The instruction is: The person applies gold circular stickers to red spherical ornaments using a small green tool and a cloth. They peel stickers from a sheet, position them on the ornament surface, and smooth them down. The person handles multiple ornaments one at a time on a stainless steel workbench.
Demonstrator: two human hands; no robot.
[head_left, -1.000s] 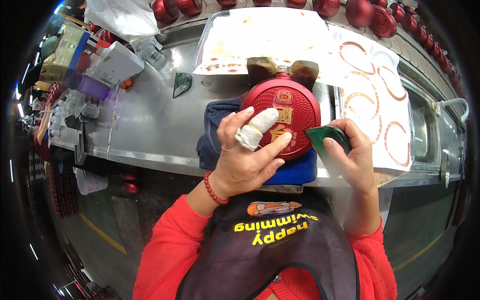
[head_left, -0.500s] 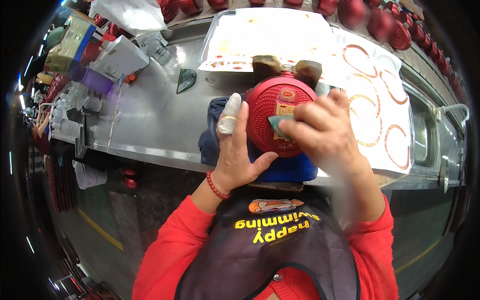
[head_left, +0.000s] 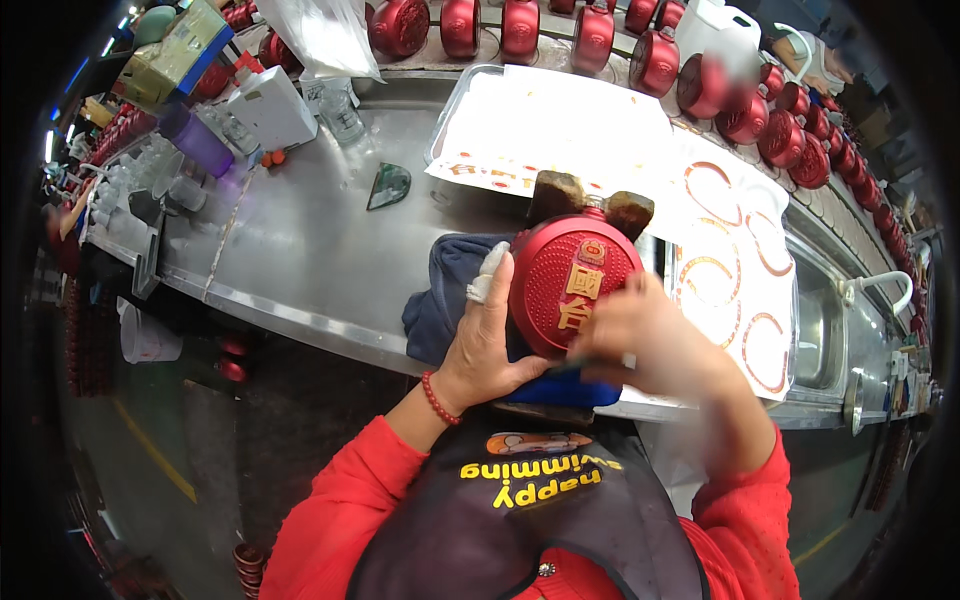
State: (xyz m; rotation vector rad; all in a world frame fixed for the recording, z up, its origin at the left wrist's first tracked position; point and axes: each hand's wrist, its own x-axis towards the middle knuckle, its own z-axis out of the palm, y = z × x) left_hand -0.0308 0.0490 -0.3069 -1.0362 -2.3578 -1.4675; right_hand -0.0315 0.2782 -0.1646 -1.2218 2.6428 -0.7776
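Observation:
A round, flat red bottle [head_left: 545,290] with a studded face and gold raised characters lies before me, its neck held between two dark, worn blocks [head_left: 630,213]. My left hand [head_left: 480,345] cups its left and lower edge, thumb spread from the upright fingers; a whitish wrap covers one fingertip. My right hand [head_left: 640,330], blurred by motion, is closed at the bottle's lower right, over part of the gold characters. From its fingers a thin dark green edge of a scraper [head_left: 567,366] shows near the bottle's bottom rim. A blue support [head_left: 565,390] sits beneath.
A dark blue cloth [head_left: 440,300] lies left of the bottle on the steel bench [head_left: 310,230]. Further off are a green, curved-edged piece [head_left: 389,186], a glass jar [head_left: 340,118] and white decal sheets [head_left: 560,115]. Red bottles [head_left: 520,30] line the back; a sink [head_left: 815,340] is at right.
My right hand has slid the green scraper down from the middle of the bottle's face to its lower rim, uncovering more gold characters. My left hand stays at the bottle's side. The view has shifted.

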